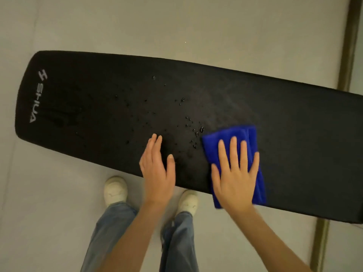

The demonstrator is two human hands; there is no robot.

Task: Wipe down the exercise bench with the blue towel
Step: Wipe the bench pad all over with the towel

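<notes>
A long black padded exercise bench (98,99) runs from left to right across the view, with a white logo at its left end. Small water droplets (188,122) are scattered over its middle. A folded blue towel (225,136) lies on the near edge of the bench, right of the droplets. My right hand (235,173) presses flat on the towel with fingers spread. My left hand (157,169) rests on the bench's near edge beside the towel, fingers extended, holding nothing.
The floor (176,26) is pale grey. A brass-coloured strip (349,46) runs down the right side and passes under the bench. My legs in blue jeans and white shoes (115,190) stand close against the near side of the bench.
</notes>
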